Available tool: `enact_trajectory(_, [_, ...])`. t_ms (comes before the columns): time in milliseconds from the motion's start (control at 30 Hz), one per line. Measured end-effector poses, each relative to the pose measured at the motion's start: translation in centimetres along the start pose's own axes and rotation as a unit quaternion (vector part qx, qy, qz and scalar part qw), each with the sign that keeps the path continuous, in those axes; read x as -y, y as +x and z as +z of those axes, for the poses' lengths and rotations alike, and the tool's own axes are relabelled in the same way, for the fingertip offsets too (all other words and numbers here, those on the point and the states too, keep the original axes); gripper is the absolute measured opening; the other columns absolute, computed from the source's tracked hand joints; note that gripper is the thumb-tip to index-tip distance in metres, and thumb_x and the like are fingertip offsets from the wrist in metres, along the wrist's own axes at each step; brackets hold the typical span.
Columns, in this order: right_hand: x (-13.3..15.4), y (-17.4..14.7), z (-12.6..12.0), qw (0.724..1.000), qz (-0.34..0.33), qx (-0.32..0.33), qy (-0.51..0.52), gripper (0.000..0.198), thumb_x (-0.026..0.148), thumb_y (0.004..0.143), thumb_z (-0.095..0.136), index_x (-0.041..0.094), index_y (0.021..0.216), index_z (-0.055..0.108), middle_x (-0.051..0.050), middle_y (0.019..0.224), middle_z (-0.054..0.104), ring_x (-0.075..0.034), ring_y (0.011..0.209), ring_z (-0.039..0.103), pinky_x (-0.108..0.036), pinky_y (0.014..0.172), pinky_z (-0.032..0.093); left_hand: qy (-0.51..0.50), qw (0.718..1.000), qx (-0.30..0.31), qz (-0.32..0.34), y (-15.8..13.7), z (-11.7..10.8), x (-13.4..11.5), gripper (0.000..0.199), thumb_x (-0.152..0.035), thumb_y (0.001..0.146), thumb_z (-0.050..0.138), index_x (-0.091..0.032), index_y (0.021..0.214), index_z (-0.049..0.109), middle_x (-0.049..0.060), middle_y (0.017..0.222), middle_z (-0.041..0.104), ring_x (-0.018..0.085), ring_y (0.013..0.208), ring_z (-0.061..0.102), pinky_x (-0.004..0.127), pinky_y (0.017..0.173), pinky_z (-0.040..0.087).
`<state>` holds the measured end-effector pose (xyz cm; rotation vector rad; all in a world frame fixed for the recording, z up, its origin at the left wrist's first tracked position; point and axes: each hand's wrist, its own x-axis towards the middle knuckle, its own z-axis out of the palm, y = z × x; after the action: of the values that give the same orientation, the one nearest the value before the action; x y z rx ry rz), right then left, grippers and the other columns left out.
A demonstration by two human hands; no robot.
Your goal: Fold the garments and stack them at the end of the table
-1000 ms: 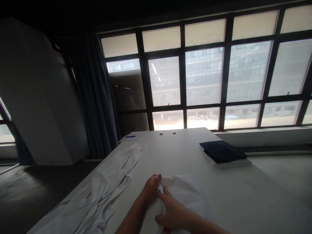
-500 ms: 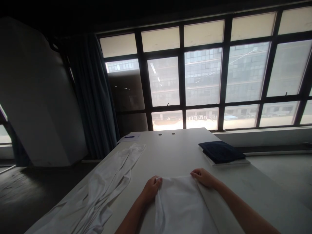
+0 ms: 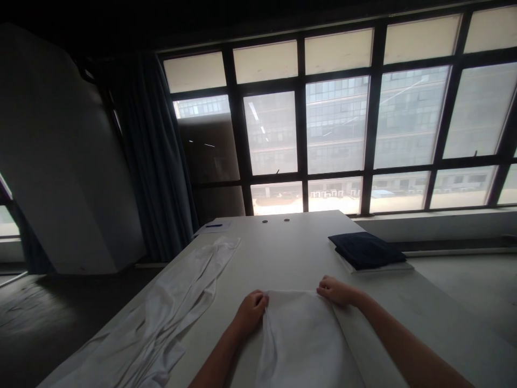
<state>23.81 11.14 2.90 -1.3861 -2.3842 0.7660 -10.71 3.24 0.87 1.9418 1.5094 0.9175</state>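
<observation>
White cloth (image 3: 302, 334) lies on the near part of the surface, directly in front of the person, its lower part running out of view at the bottom of the frame. A loose fold runs along its left side. A pale band shows along its right side, beneath the right forearm; whether this is a second layer cannot be told.

Both hands grip the far edge. The left hand (image 3: 249, 312) is closed on the far left corner, thumb against curled fingers. The right hand (image 3: 338, 291) pinches the far right corner with the fingertips. One second earlier, the right hand is beside the left, at the left edge; it is now at the opposite corner. As a result, the far edge is held at two points and runs nearly straight between them, and the panel appears mostly smooth.

To the left, a second white cloth (image 3: 161, 302) lies in long, uneven wrinkles, apart from the hands. Beyond the right hand, a folded navy cloth (image 3: 365, 250) rests on a flat white item (image 3: 396, 267). At the far left of the surface (image 3: 278, 258), a blue pen (image 3: 214, 226) lies on paper (image 3: 223, 229).
</observation>
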Motion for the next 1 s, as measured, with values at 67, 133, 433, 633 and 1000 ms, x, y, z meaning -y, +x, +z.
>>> enact_trajectory(67, [0.2,0.0,0.1,1.0,0.015,-0.009,-0.018,0.039,0.05,0.088,0.055,0.018,0.08,0.073,-0.01,0.103,0.067,-0.023,0.096,0.059,-0.034,0.089,0.042,0.004,1.0,-0.002,-0.001,0.1,0.1,0.0,0.044,-0.054,0.091,0.045,-0.02,0.068,0.061,0.003,0.082,0.062,0.019,0.077,0.056,0.028,0.074,0.042])
enact_trajectory(133, [0.9,0.0,0.6,0.999,0.028,-0.031,-0.032,0.046,0.054,0.092,0.048,0.017,0.078,0.073,-0.011,0.104,0.067,-0.025,0.101,0.057,-0.036,0.091,0.039,0.002,1.0,-0.002,-0.002,0.1,0.1,0.0,0.044,-0.054,0.091,0.045,-0.02,0.067,0.06,0.003,0.082,0.062,0.019,0.077,0.057,0.027,0.073,0.042])
enact_trajectory(433, [2.2,-0.5,2.3,0.998,0.016,-0.055,-0.039,0.058,0.061,0.094,0.033,0.019,0.076,0.069,-0.005,0.079,0.068,-0.022,0.079,0.058,-0.031,0.076,0.037,-0.001,1.0,-0.003,0.005,0.1,0.2,-0.3,0.055,-0.055,0.096,0.037,-0.02,0.06,0.06,0.006,0.09,0.069,0.02,0.08,0.061,0.027,0.077,0.043])
enact_trajectory(633, [2.7,-0.5,2.2,0.997,0.017,-0.029,-0.065,0.065,0.07,0.09,0.038,0.019,0.057,0.062,0.0,0.055,0.055,-0.02,0.069,0.056,-0.035,0.086,0.032,0.007,1.0,-0.002,0.0,0.0,0.3,-0.2,0.048,-0.047,0.091,0.045,-0.019,0.055,0.058,0.007,0.096,0.07,0.018,0.074,0.061,0.027,0.068,0.041])
enact_trajectory(1000, [4.8,-2.3,1.5,0.987,0.011,-0.095,-0.131,0.034,0.054,0.083,0.063,0.021,0.087,0.068,-0.012,0.105,0.066,-0.032,0.108,0.053,-0.045,0.095,0.031,0.046,0.998,-0.029,0.014,-0.1,0.7,-0.7,0.02,-0.034,0.086,0.055,-0.02,0.076,0.065,0.003,0.087,0.067,0.017,0.072,0.057,0.026,0.07,0.04])
